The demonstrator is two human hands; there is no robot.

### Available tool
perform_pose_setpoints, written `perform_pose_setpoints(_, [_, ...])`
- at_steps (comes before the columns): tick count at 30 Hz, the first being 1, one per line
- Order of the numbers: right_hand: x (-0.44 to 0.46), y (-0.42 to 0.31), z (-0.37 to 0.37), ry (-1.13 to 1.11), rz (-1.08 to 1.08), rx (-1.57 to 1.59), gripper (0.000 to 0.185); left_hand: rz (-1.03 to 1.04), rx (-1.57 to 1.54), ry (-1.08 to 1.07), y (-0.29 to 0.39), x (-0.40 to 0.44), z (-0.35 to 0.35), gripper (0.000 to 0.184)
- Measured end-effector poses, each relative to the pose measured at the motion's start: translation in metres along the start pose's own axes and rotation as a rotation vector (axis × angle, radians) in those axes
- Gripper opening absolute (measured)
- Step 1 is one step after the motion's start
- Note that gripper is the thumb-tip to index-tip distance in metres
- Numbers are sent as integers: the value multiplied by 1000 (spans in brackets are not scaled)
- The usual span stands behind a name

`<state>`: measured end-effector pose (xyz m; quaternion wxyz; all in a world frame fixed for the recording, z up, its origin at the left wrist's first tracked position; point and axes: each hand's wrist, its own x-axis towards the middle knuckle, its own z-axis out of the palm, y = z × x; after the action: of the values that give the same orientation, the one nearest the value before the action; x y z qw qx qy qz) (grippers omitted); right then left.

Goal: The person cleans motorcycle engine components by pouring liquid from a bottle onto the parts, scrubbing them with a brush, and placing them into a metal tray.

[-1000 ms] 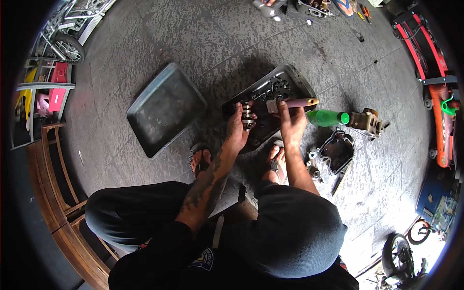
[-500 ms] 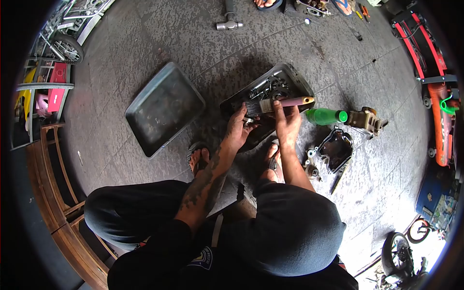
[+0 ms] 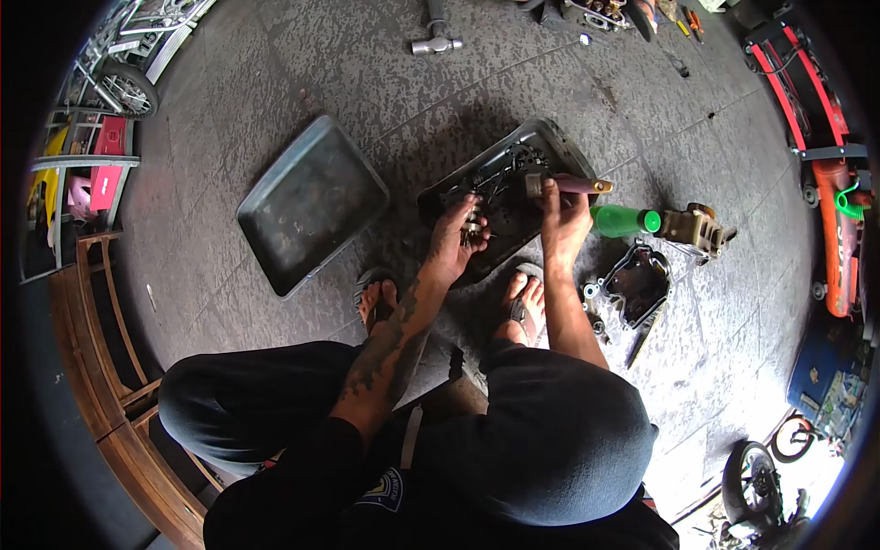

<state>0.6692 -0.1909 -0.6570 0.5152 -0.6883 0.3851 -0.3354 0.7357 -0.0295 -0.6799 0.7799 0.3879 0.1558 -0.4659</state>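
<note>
My left hand (image 3: 449,243) is closed around a small, shiny, ribbed metal part (image 3: 473,222), held over the near side of a dark tray (image 3: 573,154). My right hand (image 3: 566,229) grips a paintbrush (image 3: 579,185) by its mauve handle, just above the tray's right half. The brush's bristles point left and are hard to make out against the dark tray. Several metal engine parts (image 3: 513,158) lie in the tray. Touching or close beside its right end, a green bottle (image 3: 623,220) lies on its side.
A second dark tray (image 3: 312,211) lies to the left. On the right are a metal engine block part (image 3: 694,231) and a cover (image 3: 637,282). A ball-peen hammer (image 3: 436,44) lies ahead. A wooden bench (image 3: 119,431) stands at the left; a red jack (image 3: 832,238) is at the far right.
My right hand has moved right with the paintbrush, away from the left hand. The metal part in my left hand now shows more upright. At the top, another person's feet have shifted.
</note>
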Motion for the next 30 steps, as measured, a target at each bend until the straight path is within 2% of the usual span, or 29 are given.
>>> perform_pose_setpoints(2, [10, 7, -4, -43, 6, -225, 31, 70, 41, 78, 0, 4, -1, 24])
perform_pose_setpoints(5, [26, 22, 4, -18, 111, -119, 30, 122, 32, 42, 2, 5, -3, 30])
perform_pose_setpoints(8, [37, 14, 8, -45, 53, -124, 30, 121, -51, 10, 5, 2, -3, 33])
perform_pose_setpoints(12, [61, 29, 16, -137, 85, -126, 32, 90, 6, 42, 7, -2, -3, 34])
perform_pose_setpoints(14, [64, 23, 15, -184, 120, -103, 39, 86, 34, 64, 8, -1, 1, 35])
perform_pose_setpoints(16, [48, 10, 10, -101, 269, 338, 45, 64, 101, 115, 10, -1, 5, 37])
perform_pose_setpoints(17, [35, 8, 6, -82, 232, 396, 49, 68, 97, 114, 10, 1, 4, 37])
perform_pose_setpoints(19, [-2, -28, -15, -91, 179, 421, 42, 73, 154, 150, 8, 3, 2, 39])
perform_pose_setpoints(21, [-40, -21, -35, -37, 159, 464, 27, 61, 141, 144, 8, 1, 3, 39])
perform_pose_setpoints(22, [-58, -5, -47, 24, 152, 566, 28, 50, 135, 135, 10, 1, 4, 40])
perform_pose_setpoints(26, [-68, 43, -80, 295, 182, 248, 47, 65, 15, -4, 6, 2, -1, 46])
perform_pose_setpoints(27, [-64, 44, -86, 286, 237, 120, 68, 65, -19, -9, 4, 2, -3, 47])
perform_pose_setpoints(28, [-58, 45, -86, 288, 231, 121, 68, 65, -51, -18, 3, 3, -3, 48])
perform_pose_setpoints(30, [-42, 55, -81, 210, 86, 2, 87, 54, -78, -23, 2, 2, -3, 47])
